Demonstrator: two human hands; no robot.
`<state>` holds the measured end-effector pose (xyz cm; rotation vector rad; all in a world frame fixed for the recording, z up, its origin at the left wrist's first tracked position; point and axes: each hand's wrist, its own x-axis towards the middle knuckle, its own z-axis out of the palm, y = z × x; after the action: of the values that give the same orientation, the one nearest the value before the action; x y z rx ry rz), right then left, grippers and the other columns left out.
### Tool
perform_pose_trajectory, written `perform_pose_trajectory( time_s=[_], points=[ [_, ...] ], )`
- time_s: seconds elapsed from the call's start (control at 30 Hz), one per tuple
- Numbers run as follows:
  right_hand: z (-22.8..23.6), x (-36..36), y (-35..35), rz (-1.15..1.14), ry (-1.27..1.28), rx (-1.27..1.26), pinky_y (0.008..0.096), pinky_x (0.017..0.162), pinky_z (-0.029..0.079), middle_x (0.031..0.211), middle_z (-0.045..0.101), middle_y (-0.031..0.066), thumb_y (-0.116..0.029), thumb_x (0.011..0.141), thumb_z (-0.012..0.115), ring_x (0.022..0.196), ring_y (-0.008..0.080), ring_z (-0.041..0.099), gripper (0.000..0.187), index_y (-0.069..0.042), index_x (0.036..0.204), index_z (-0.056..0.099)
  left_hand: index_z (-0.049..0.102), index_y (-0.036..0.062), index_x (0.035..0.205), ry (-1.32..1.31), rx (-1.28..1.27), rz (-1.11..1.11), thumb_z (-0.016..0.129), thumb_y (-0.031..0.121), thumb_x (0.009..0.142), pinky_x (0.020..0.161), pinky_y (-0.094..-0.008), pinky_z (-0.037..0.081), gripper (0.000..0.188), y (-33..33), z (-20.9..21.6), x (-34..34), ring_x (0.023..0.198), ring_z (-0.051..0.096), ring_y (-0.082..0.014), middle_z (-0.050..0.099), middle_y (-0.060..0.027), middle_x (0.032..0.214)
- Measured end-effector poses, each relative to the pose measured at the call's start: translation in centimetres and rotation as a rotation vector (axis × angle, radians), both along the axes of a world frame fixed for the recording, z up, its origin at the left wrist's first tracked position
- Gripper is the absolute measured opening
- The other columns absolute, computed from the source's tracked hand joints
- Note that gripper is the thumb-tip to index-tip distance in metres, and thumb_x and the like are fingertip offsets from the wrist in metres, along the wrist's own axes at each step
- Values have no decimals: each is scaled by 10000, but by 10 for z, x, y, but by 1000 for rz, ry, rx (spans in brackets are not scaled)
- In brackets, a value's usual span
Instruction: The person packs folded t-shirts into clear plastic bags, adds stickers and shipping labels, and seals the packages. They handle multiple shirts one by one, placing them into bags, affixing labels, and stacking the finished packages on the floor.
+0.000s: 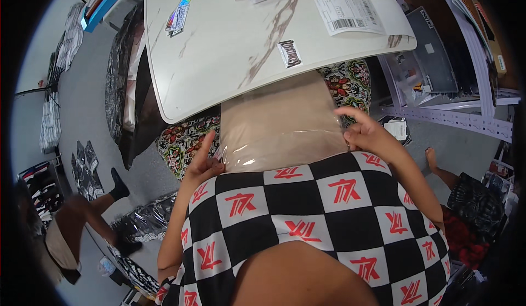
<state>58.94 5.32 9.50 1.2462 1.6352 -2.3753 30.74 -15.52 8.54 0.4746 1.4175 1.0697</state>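
Checkered black-and-white cloth with red emblems (307, 218) lies nearest the camera, draped over the lap, its upper edge meeting the clear plastic bag (279, 125), which holds a folded tan garment. That bag lies between the hands, its far end tucked under the edge of the white marble-patterned table (219, 48). At the bag's lower left corner, the left hand (204, 163) rests with its forefinger raised and thumb on the film; whether it pinches the film I cannot tell. At the right edge, the right hand (366, 131) grips with bent fingers. Judging by this, the tan garment is already bagged; the bag's near end appears unsealed, and the checkered piece remains unpacked. Shipping labels (348, 11) and stickers (179, 15) lie on the tabletop; a floral cushion (186, 139) shows beneath.
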Motion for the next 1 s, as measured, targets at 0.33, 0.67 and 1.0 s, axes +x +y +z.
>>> perform_pose_trajectory(
  time_s=[0.33, 0.67, 1.0],
  points=[
    [-17, 0, 8, 32, -47, 33, 172, 390, 299, 550, 394, -38, -122, 813, 440, 447, 36, 365, 426, -136, 1226, 333, 398, 72, 1174, 760, 60, -212, 703, 129, 566, 874, -323, 328, 682, 6, -43, -34, 1018, 432, -264, 403, -149, 1136],
    [-21, 8, 8, -50, -85, -119, 171, 351, 292, 491, 396, -20, -95, 829, 367, 383, 52, 396, 410, -147, 1234, 327, 481, 52, 1076, 831, 612, -807, 617, -18, 565, 887, -371, 336, 534, 59, 27, -13, 1043, 442, -293, 501, -98, 1093],
    [-35, 28, 95, -341, -79, 823, 224, 634, 418, 757, 529, 60, -169, 784, 519, 690, 112, 504, 411, -72, 1168, 407, 579, 27, 955, 761, 652, -574, 580, 120, 644, 811, -313, 342, 324, 82, -24, -1, 897, 449, -244, 497, -108, 948]
  ],
)
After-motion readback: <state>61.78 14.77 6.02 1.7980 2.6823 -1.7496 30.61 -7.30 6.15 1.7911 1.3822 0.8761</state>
